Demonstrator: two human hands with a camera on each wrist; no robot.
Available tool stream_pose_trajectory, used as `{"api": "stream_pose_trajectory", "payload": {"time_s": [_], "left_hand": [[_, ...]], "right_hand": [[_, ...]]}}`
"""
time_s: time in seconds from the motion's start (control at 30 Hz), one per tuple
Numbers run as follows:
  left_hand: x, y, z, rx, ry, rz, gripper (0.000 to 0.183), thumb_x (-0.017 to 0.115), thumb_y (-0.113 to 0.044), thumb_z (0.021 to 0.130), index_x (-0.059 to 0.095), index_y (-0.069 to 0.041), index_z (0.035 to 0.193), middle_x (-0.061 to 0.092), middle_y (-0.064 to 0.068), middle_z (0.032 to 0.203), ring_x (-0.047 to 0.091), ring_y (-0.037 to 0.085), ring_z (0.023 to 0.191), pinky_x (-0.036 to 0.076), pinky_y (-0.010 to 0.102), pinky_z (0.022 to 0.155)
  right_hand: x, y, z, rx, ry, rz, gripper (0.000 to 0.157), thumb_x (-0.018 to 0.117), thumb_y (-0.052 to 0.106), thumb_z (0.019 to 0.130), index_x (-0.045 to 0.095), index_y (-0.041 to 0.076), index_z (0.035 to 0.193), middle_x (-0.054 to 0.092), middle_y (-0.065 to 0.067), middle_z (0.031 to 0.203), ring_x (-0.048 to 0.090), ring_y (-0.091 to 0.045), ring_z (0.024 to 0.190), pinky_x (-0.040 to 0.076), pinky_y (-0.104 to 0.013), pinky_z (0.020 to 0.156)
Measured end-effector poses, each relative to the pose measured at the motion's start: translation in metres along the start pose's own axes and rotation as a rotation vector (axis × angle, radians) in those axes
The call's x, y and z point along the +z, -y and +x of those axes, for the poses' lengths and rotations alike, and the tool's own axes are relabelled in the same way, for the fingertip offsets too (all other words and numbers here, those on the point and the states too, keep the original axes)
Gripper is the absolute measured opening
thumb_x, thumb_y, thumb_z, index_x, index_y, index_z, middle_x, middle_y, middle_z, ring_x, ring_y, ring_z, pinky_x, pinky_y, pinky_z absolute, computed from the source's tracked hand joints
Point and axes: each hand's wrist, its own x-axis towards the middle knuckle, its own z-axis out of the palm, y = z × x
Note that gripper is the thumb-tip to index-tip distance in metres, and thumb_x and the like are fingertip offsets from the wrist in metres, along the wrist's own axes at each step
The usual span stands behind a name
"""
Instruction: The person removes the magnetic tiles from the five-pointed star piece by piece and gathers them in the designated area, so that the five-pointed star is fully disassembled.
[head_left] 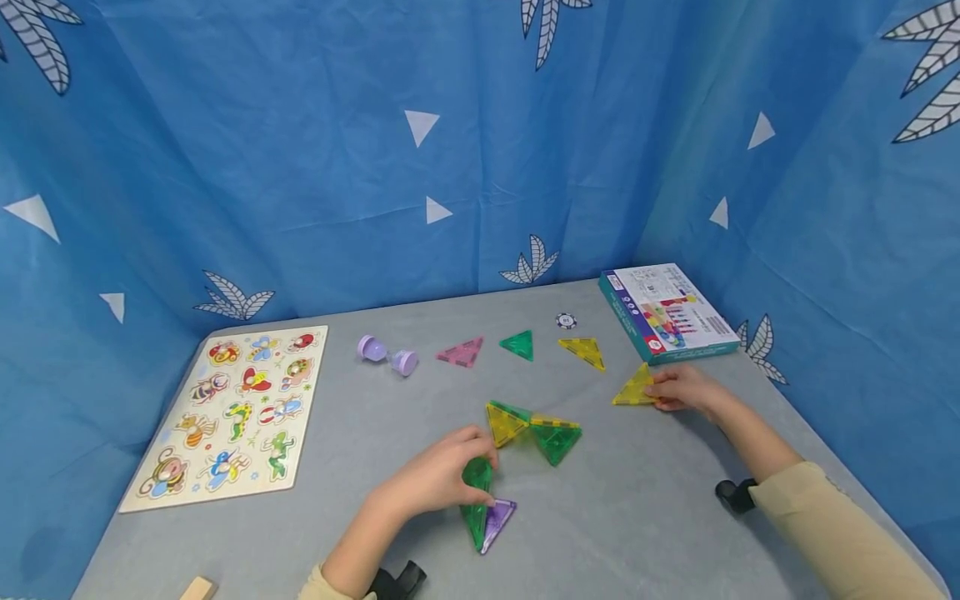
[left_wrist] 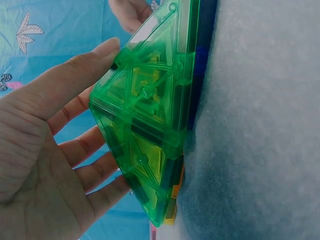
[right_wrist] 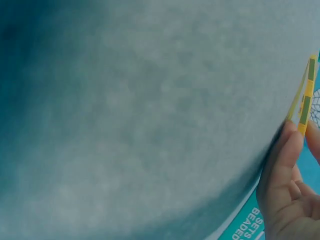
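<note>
My left hand (head_left: 442,475) holds two joined green triangular magnetic tiles (left_wrist: 142,112) by their edge, thumb on one side and fingers behind. They stand upright on the table, with a purple triangular tile (head_left: 498,523) against their right side. Between thumb and fingers, my right hand (head_left: 684,388) pinches a yellow triangular magnetic tile (head_left: 632,390), seen nearly edge-on in the right wrist view (right_wrist: 306,102). Between the hands stands a group of joined yellow tiles (head_left: 506,423) and green tiles (head_left: 556,440).
Along the back lie a pink triangle (head_left: 461,352), a green triangle (head_left: 519,344), another yellow triangle (head_left: 583,351) and a poker chip (head_left: 566,321). A boxed set (head_left: 667,310) occupies the back right. Purple cups (head_left: 403,362) and an insect puzzle board (head_left: 232,417) are leftward; a wooden block (head_left: 198,589) lies in front.
</note>
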Motion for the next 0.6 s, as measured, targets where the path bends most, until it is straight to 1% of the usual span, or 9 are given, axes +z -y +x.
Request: {"api": "stream_pose_trajectory", "payload": {"time_s": [0.1,0.2,0.33,0.4,0.47,0.53,0.6], "left_hand": [[0.0,0.001,0.001,0.0,0.0,0.0,0.036,0.08,-0.032,0.072,0.061,-0.021,0.099,0.05,-0.012,0.108,0.049,0.007,0.102,0.045,0.028,0.089],[0.002,0.003,-0.001,0.001,-0.005,0.005,0.036,0.08,-0.033,0.072,0.061,-0.021,0.1,0.05,-0.012,0.108,0.049,0.007,0.103,0.045,0.028,0.089],[0.003,0.004,-0.001,0.004,-0.007,0.011,0.036,0.08,-0.034,0.072,0.061,-0.02,0.1,0.05,-0.012,0.107,0.049,0.007,0.102,0.044,0.027,0.09],[0.002,0.003,0.0,0.005,-0.006,0.015,0.036,0.08,-0.034,0.072,0.061,-0.02,0.1,0.05,-0.012,0.107,0.049,0.007,0.102,0.044,0.027,0.09],[0.001,0.002,0.001,0.003,-0.007,0.018,0.037,0.08,-0.033,0.072,0.061,-0.019,0.1,0.05,-0.012,0.107,0.049,0.007,0.103,0.044,0.026,0.09],[0.0,0.001,0.002,0.003,-0.008,0.021,0.036,0.08,-0.033,0.073,0.061,-0.019,0.1,0.05,-0.011,0.108,0.049,0.007,0.103,0.044,0.026,0.09],[-0.001,0.001,0.002,0.001,-0.006,0.023,0.036,0.08,-0.032,0.073,0.061,-0.019,0.1,0.05,-0.011,0.108,0.048,0.007,0.104,0.043,0.026,0.09]], "right_hand": [[0.0,0.004,-0.002,-0.009,-0.033,-0.08,0.044,0.062,0.02,0.091,0.052,-0.014,0.115,0.061,-0.013,0.097,0.058,-0.014,0.079,0.054,-0.029,0.071],[0.001,0.006,-0.002,-0.019,-0.047,-0.162,0.044,0.062,0.02,0.091,0.052,-0.014,0.117,0.061,-0.019,0.104,0.059,-0.017,0.084,0.054,-0.033,0.074],[0.005,0.016,-0.006,-0.06,-0.096,-0.319,0.043,0.061,0.021,0.09,0.054,-0.011,0.118,0.062,-0.018,0.1,0.057,-0.02,0.081,0.052,-0.033,0.071],[0.013,0.027,-0.013,-0.117,-0.139,-0.388,0.04,0.061,0.02,0.089,0.057,-0.009,0.117,0.062,-0.015,0.097,0.055,-0.02,0.08,0.049,-0.031,0.068],[0.025,0.04,-0.023,-0.203,-0.167,-0.424,0.036,0.061,0.018,0.09,0.059,-0.006,0.117,0.063,-0.011,0.094,0.053,-0.02,0.079,0.047,-0.03,0.066],[0.043,0.054,-0.033,-0.302,-0.167,-0.413,0.031,0.062,0.014,0.089,0.061,-0.003,0.115,0.064,-0.007,0.092,0.055,-0.019,0.08,0.048,-0.029,0.066],[0.063,0.068,-0.044,-0.394,-0.129,-0.378,0.027,0.063,0.012,0.089,0.063,0.0,0.113,0.064,-0.004,0.09,0.056,-0.018,0.08,0.05,-0.027,0.067]]}}
